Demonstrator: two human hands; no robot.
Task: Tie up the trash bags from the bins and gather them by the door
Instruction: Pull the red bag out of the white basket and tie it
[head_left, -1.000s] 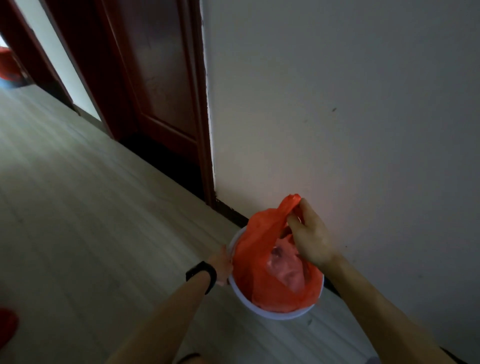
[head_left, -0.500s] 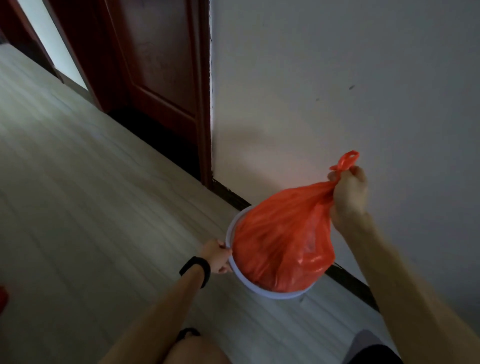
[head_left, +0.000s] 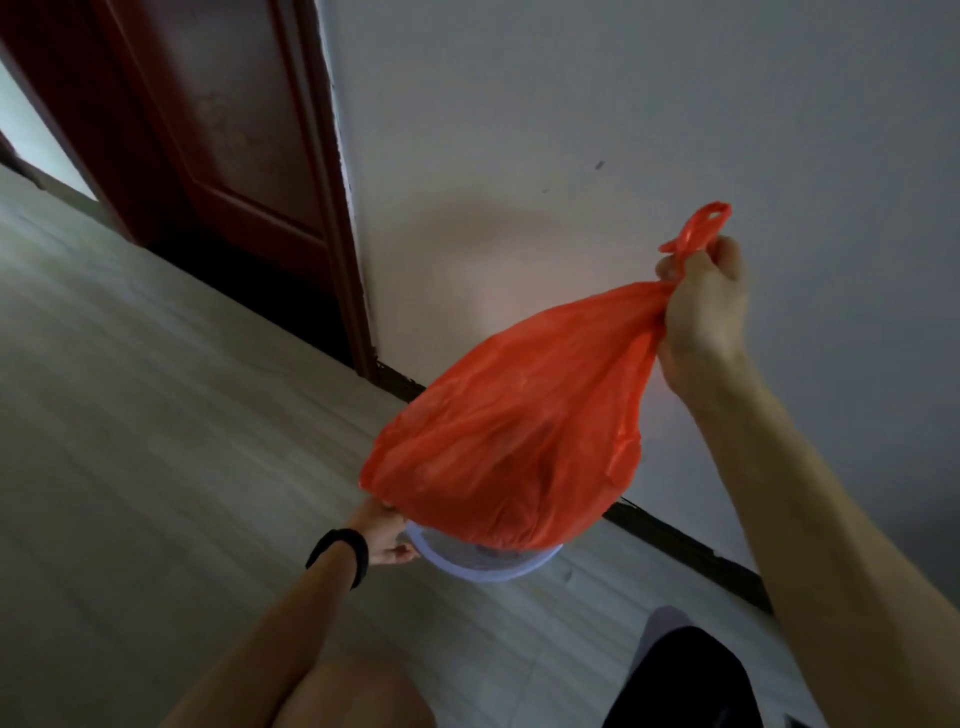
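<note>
A full orange trash bag (head_left: 519, 431) hangs in the air, lifted out of a small white bin (head_left: 488, 564) that stands on the floor by the wall. My right hand (head_left: 701, 301) grips the bag's gathered neck, and its handle loops stick out above my fist. My left hand (head_left: 382, 535), a black band on its wrist, holds the bin's left rim; its fingers are partly hidden behind the bag. The bag's bottom still covers most of the bin's mouth.
A dark red wooden door (head_left: 223, 130) with its frame (head_left: 337, 208) stands to the left, at the wall's corner. A white wall (head_left: 623, 104) with a dark skirting (head_left: 685, 551) runs behind the bin. Pale wood floor (head_left: 156, 415) spreads left. My knees show at the bottom edge.
My right hand gathered the bag's top, then pulled the bag up and to the right out of the bin. My left hand stayed on the bin's rim.
</note>
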